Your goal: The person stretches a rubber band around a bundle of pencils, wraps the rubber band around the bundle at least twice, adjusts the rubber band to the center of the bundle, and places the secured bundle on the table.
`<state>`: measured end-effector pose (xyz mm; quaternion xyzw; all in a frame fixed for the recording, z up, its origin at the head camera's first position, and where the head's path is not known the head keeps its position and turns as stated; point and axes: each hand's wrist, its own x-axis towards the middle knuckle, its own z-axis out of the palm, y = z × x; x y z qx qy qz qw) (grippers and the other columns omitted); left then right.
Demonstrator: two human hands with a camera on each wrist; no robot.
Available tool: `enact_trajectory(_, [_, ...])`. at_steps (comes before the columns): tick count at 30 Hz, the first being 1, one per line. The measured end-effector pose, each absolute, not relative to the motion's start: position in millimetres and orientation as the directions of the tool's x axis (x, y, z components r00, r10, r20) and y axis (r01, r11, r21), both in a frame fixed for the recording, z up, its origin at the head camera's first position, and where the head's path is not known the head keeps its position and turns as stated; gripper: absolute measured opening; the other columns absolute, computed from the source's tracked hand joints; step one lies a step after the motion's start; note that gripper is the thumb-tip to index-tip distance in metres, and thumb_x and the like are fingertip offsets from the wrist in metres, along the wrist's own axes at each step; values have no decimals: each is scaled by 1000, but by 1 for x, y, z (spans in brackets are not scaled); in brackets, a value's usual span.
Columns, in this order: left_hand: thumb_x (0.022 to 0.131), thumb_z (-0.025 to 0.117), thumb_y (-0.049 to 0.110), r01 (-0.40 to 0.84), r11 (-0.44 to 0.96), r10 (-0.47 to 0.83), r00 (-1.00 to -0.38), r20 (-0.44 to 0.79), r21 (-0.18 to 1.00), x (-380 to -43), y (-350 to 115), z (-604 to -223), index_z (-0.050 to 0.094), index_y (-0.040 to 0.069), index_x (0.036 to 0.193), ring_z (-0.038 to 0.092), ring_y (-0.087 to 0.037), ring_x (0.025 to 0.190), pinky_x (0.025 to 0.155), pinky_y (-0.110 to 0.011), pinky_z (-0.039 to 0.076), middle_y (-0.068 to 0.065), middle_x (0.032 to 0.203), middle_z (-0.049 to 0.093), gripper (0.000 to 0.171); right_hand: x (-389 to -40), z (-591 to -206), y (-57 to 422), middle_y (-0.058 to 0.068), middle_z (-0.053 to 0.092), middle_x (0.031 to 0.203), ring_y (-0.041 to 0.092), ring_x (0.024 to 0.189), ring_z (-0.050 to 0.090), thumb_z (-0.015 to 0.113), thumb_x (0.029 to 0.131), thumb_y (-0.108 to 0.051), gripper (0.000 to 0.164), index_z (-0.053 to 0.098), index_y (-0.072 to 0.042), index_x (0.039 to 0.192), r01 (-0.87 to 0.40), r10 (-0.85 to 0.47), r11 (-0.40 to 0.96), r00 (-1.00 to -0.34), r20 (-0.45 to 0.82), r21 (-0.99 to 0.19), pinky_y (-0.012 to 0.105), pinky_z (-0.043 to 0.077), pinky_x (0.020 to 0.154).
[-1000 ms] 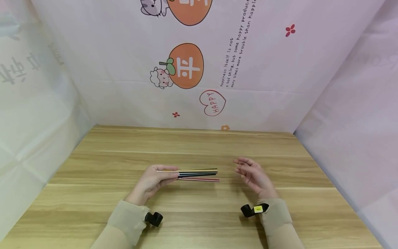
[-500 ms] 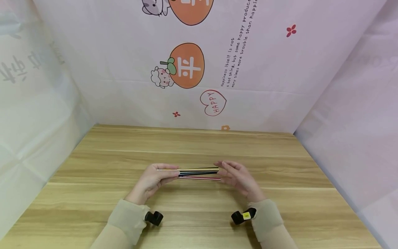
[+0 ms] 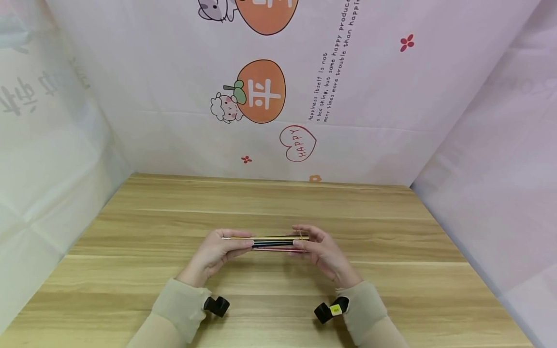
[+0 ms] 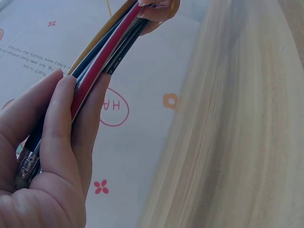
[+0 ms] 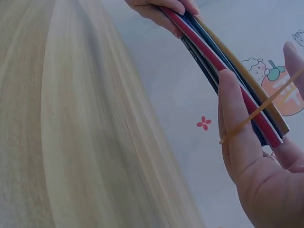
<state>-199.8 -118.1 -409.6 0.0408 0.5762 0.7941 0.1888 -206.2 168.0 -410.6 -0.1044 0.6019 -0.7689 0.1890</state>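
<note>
Several pencils (image 3: 274, 243) lie in a bundle held level above the table, running between both hands. My left hand (image 3: 213, 251) grips their left part between thumb and fingers. A metal eraser collar (image 4: 27, 164) shows beside its palm in the left wrist view. A red pencil (image 4: 105, 59) runs along one side of the bundle and a yellow one along another. Around the right ends is my right hand (image 3: 326, 253), its fingers and thumb on either side. A thin yellow rubber band (image 5: 266, 104) is stretched across its fingers and passes over the pencils. Part of the band is hidden.
The wooden table (image 3: 278, 309) spreads below both hands. A printed white cloth (image 3: 370, 145) hangs behind it, with more cloth at both sides. Each sleeve carries a small black wrist camera (image 3: 216, 306).
My right hand has moved left from apart to round the right ends of the pencils, bringing the rubber band over them. My left hand and the bundle have stayed nearly still.
</note>
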Motion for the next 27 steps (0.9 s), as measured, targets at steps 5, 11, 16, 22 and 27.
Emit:
enact_trajectory(5, [86, 70, -6, -244, -270, 353, -925, -140, 931, -200, -117, -409, 49, -24, 127, 73, -20, 96, 88, -25, 60, -18, 107, 73, 49, -206, -410, 167, 11, 53, 124, 18, 96, 66, 66, 87, 6, 61, 38, 13, 141, 165, -377, -167, -922, -92, -972, 43, 56, 101])
enact_trajectory(11, [88, 69, -5, -236, -260, 355, -925, -135, 936, -199, -116, -410, 47, -25, 129, 73, -19, 97, 90, -26, 60, -16, 107, 73, 51, -205, -410, 165, 9, 55, 110, 15, 90, 65, 70, 84, 8, 63, 42, 13, 139, 156, -345, -122, -933, -106, -980, 29, 61, 91])
enact_trajectory(16, [89, 67, -5, -230, -249, 361, -923, -130, 941, -200, -116, -412, 47, -24, 130, 73, -18, 96, 90, -26, 60, -15, 109, 73, 49, -205, -411, 163, 14, 55, 111, 12, 86, 60, 77, 79, 6, 63, 51, 5, 137, 136, -317, -59, -942, -110, -989, 20, 60, 77])
enact_trajectory(22, [90, 66, -5, -230, -251, 361, -924, -130, 940, -199, -116, -411, 48, -23, 130, 72, -19, 99, 91, -25, 59, -20, 116, 69, 48, -205, -414, 163, 29, 48, 130, 22, 99, 66, 77, 78, 7, 69, 47, 4, 141, 106, -372, -66, -925, -75, -992, 28, 62, 84])
enact_trajectory(27, [90, 66, -6, -244, -284, 364, -922, -131, 927, -197, -115, -407, 46, -24, 131, 72, -19, 99, 90, -24, 59, -23, 116, 69, 49, -204, -418, 163, 27, 58, 127, 20, 98, 71, 77, 80, 3, 71, 42, 8, 142, 71, -408, -78, -912, -33, -994, 33, 62, 87])
